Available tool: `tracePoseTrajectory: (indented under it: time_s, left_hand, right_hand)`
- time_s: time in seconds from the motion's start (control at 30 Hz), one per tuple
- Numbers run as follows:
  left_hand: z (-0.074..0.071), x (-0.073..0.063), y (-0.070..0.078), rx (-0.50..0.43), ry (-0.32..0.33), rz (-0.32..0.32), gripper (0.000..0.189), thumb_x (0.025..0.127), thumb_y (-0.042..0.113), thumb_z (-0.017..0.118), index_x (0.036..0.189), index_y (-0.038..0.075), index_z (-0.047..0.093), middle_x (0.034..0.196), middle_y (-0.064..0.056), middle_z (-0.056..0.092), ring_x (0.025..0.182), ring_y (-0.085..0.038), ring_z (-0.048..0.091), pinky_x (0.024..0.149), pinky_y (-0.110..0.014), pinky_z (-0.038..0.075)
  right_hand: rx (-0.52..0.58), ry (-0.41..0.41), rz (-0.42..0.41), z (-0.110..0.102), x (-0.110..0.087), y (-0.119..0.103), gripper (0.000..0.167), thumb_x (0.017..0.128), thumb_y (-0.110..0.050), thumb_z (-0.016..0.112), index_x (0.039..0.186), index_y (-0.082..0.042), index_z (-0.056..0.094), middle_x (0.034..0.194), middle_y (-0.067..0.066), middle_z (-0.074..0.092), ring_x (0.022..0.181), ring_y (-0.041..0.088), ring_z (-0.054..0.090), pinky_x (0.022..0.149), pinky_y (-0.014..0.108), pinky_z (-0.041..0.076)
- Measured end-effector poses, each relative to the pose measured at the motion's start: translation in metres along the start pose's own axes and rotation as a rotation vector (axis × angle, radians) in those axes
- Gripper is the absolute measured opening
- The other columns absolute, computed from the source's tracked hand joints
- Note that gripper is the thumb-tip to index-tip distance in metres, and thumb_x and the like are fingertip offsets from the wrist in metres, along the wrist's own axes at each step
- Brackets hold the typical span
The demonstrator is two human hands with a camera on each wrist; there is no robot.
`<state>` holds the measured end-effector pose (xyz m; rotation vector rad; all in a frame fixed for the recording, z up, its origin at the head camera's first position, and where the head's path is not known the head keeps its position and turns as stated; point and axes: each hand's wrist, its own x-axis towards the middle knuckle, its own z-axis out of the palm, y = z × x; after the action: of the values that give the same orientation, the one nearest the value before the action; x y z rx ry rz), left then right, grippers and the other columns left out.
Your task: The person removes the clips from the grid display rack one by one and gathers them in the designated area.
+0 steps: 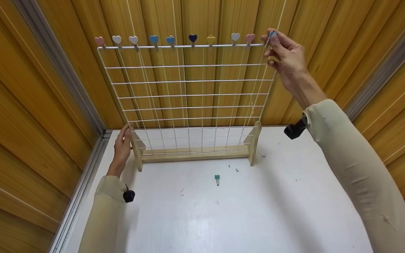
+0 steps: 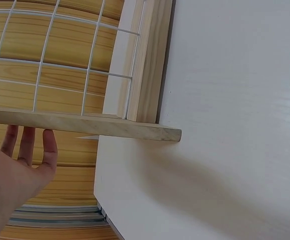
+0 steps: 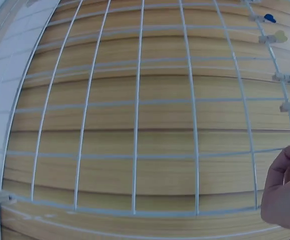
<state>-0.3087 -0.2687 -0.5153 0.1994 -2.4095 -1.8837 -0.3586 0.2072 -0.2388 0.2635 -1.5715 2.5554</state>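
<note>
In the head view, my right hand [image 1: 288, 56] pinches a clip with a light-blue heart [image 1: 272, 34] at the top right corner of a white wire grid [image 1: 188, 95]. The right wrist view catches only part of the right hand [image 3: 287, 187], beside the grid's top wire; the pinched clip is out of that view. My left hand [image 1: 121, 147] is at the left wooden upright [image 1: 137, 154] of the grid's stand. In the left wrist view, the left fingertips [image 2: 49, 137] touch the upright's outer side, with the fingers relaxed and the thumb hidden.
Heart clips in several colours, such as a dark-blue one [image 1: 193, 37] and a yellow one [image 1: 211, 40], line the top wire. A green heart clip [image 1: 217, 178] lies on the white table [image 1: 195, 221] among small bits. Wood-panelled walls [image 1: 30, 116] surround the table.
</note>
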Motion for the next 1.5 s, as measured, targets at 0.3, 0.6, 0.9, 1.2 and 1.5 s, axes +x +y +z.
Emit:
tracePoseTrajectory:
  time_s: [0.3, 0.6, 0.9, 1.2, 1.5]
  left_hand:
    - [-0.001, -0.001, 0.000, 0.013, 0.001, -0.010, 0.063, 0.110, 0.054, 0.024, 0.166, 0.027, 0.014, 0.170, -0.014, 0.018, 0.155, -0.038, 0.026, 0.120, -0.057, 0.035]
    - [-0.001, -0.001, -0.004, -0.010, 0.007, -0.011, 0.061, 0.111, 0.050, 0.026, 0.166, 0.026, 0.016, 0.170, -0.013, 0.021, 0.154, -0.036, 0.027, 0.120, -0.057, 0.035]
    - [0.000, -0.002, -0.003, 0.000, 0.010, -0.034, 0.061, 0.110, 0.053, 0.027, 0.165, 0.029, 0.017, 0.171, -0.010, 0.019, 0.156, -0.035, 0.024, 0.121, -0.057, 0.033]
    - [0.003, 0.000, -0.002, -0.010, 0.003, -0.004, 0.061, 0.110, 0.052, 0.027, 0.165, 0.027, 0.018, 0.171, -0.011, 0.021, 0.155, -0.036, 0.026, 0.120, -0.057, 0.035]
    - [0.002, 0.000, -0.001, -0.008, 0.002, -0.001, 0.063, 0.110, 0.054, 0.027, 0.166, 0.026, 0.017, 0.172, -0.010, 0.019, 0.157, -0.036, 0.023, 0.123, -0.058, 0.030]
  right_hand:
    - [-0.112, -0.146, -0.036, -0.018, -0.019, 0.019, 0.026, 0.095, -0.016, 0.070, 0.118, -0.005, 0.075, 0.100, 0.005, 0.078, 0.074, 0.013, 0.066, 0.057, 0.019, 0.051]
    - [-0.320, -0.205, -0.026, -0.036, -0.046, 0.047, 0.024, 0.099, -0.018, 0.067, 0.120, -0.011, 0.076, 0.103, -0.001, 0.080, 0.082, 0.011, 0.065, 0.065, 0.019, 0.054]
    - [-0.467, -0.232, 0.072, -0.057, -0.067, 0.078, 0.027, 0.102, -0.019, 0.065, 0.127, -0.016, 0.074, 0.104, -0.007, 0.076, 0.090, 0.009, 0.066, 0.072, 0.019, 0.057]
    - [-0.581, -0.301, 0.179, -0.078, -0.083, 0.116, 0.033, 0.103, -0.017, 0.063, 0.134, -0.006, 0.067, 0.102, -0.007, 0.073, 0.090, 0.010, 0.068, 0.076, 0.021, 0.059]
    - [-0.625, -0.320, 0.300, -0.093, -0.099, 0.157, 0.039, 0.104, -0.018, 0.062, 0.138, 0.002, 0.060, 0.102, -0.009, 0.074, 0.091, 0.007, 0.071, 0.078, 0.021, 0.060]
